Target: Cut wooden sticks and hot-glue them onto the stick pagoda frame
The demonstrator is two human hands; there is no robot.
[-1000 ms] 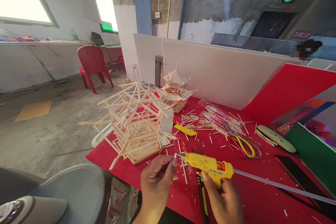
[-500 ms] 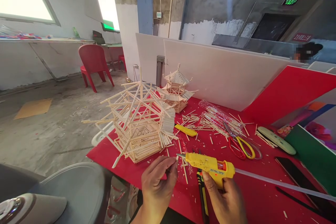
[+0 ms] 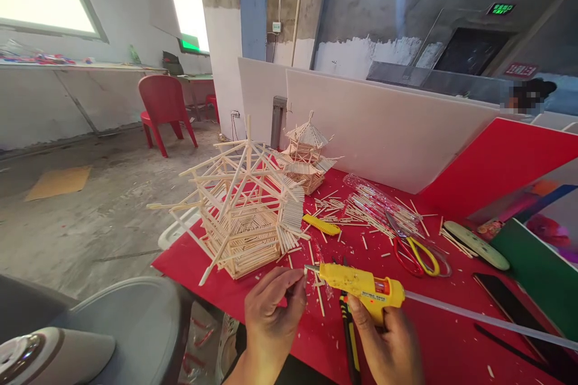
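My right hand [image 3: 389, 337] is wrapped round the handle of a yellow glue gun [image 3: 361, 284], and a clear glue stick [image 3: 469, 314] trails from its back end. My left hand [image 3: 276, 307] pinches a short wooden stick [image 3: 306, 277] between thumb and finger, close by the gun's nozzle. Behind the hands stands an open-framed pavilion model [image 3: 244, 210] of thin sticks, its roof partly covered at the right. A smaller, fully roofed pagoda model [image 3: 307, 153] is farther back. Yellow-and-black pliers [image 3: 350, 343] lie beneath the gun.
On the red tabletop [image 3: 316, 343] lie a yellow utility knife [image 3: 321, 224], scissors [image 3: 415, 252], many loose sticks [image 3: 374, 207] partly in plastic, a green case [image 3: 476, 245] and a phone [image 3: 506, 301]. White boards [image 3: 361, 132] stand behind. A grey stool [image 3: 130, 325] holds a cup [image 3: 58, 352].
The view has shifted slightly, so the models appear a little farther right. Both hands keep almost the same pose, with the nozzle still at the short stick.
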